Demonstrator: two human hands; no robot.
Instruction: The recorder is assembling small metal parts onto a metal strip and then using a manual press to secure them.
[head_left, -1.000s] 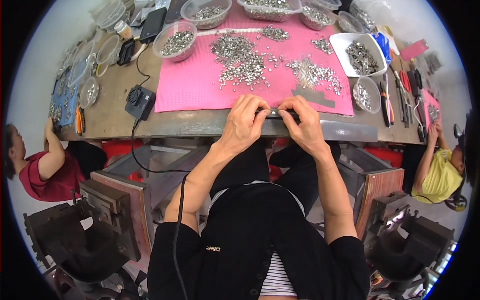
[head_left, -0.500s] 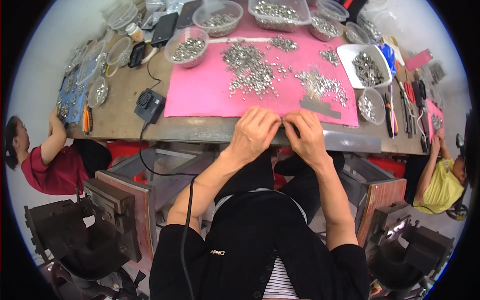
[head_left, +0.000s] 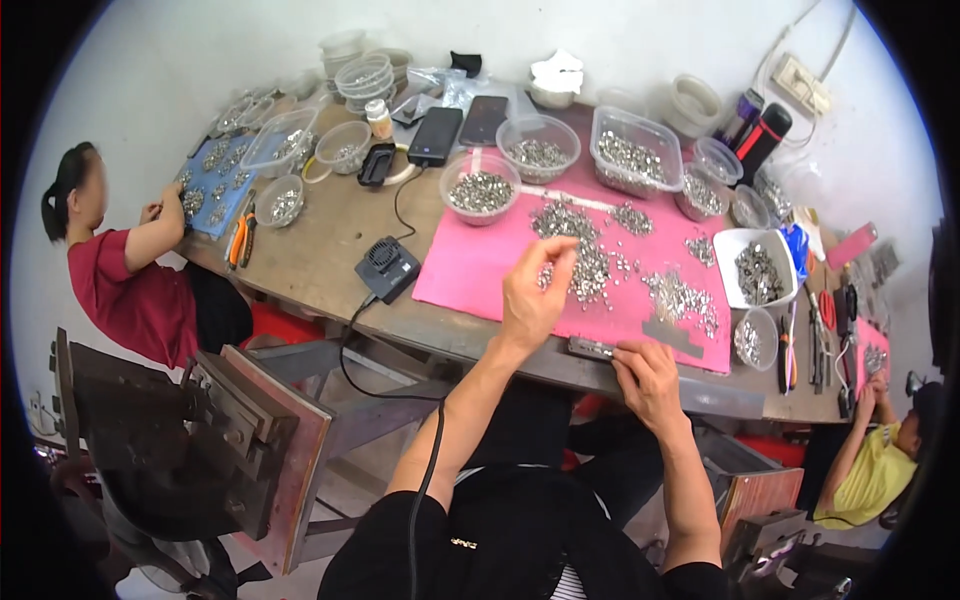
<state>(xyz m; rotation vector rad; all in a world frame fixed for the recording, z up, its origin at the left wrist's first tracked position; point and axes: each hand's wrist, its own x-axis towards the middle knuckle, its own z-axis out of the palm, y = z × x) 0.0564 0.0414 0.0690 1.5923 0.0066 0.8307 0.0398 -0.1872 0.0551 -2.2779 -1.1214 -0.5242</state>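
My left hand (head_left: 535,300) is lifted over the front of the pink mat (head_left: 460,260), beside a pile of small shiny metal pieces (head_left: 592,275). Its thumb and fingers are drawn together in a pinch; whatever is between them is too small to make out. At the table's front edge, my right hand (head_left: 652,382) grips the end of a short, narrow grey metal bar (head_left: 588,348). A flat grey strip (head_left: 674,338) lies on the mat by another heap of metal pieces (head_left: 680,302).
Clear tubs of metal parts (head_left: 480,190) line the mat's far side. A white tray (head_left: 728,270) and hand tools (head_left: 815,335) lie right. A black corded device (head_left: 387,268) sits left. Co-workers in a red shirt (head_left: 125,290) and a yellow shirt (head_left: 868,480) work at either end.
My hands, earlier together at the table edge, are now apart. The left has risen over the mat; the right stays low with the metal bar now visible. The view has tilted and shifted.
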